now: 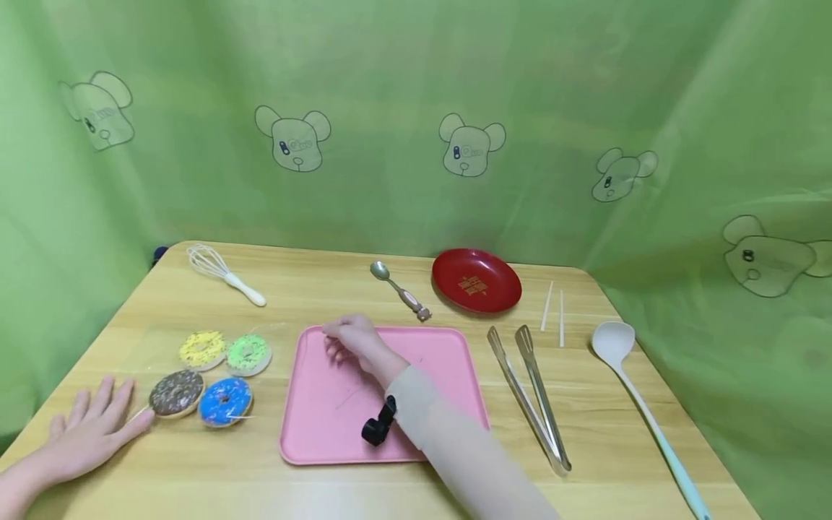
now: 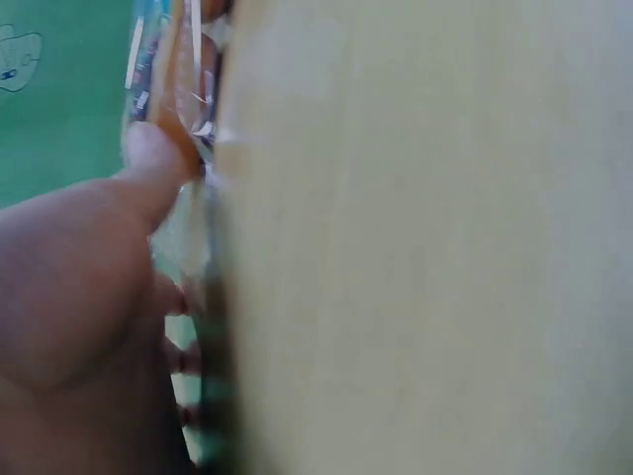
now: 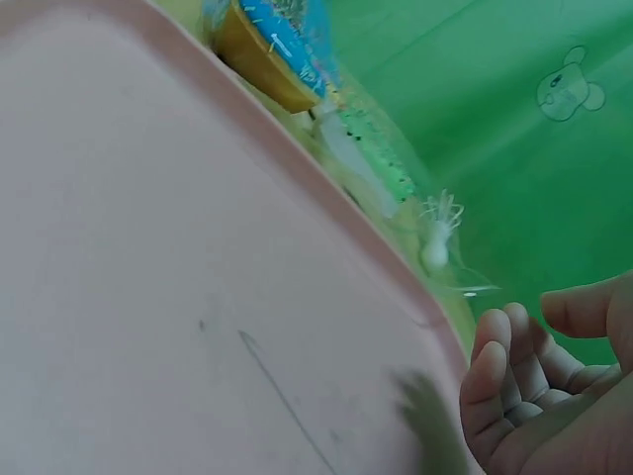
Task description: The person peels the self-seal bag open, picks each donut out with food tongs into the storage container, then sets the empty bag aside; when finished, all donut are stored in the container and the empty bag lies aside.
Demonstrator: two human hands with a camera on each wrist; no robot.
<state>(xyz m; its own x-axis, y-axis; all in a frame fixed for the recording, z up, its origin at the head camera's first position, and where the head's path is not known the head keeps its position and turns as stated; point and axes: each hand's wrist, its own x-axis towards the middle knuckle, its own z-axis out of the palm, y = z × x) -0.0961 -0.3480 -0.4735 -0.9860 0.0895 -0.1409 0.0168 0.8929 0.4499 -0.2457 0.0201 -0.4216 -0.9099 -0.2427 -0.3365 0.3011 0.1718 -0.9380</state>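
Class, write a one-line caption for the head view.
Left hand flat beside four donuts; right hand over pink tray.

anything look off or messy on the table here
Nothing spilled or broken. The pink tray carries thin dark scratch marks, and the two white sticks by the red plate lie loose, not quite parallel.

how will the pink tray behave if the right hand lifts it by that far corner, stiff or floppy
The pink tray looks like flat moulded plastic with a raised rim, so probably stiff and light. It carries nothing, so tipping should spill nothing. Its surface looks smooth, so the right hand above it may slip unless the fingers hook the rim.
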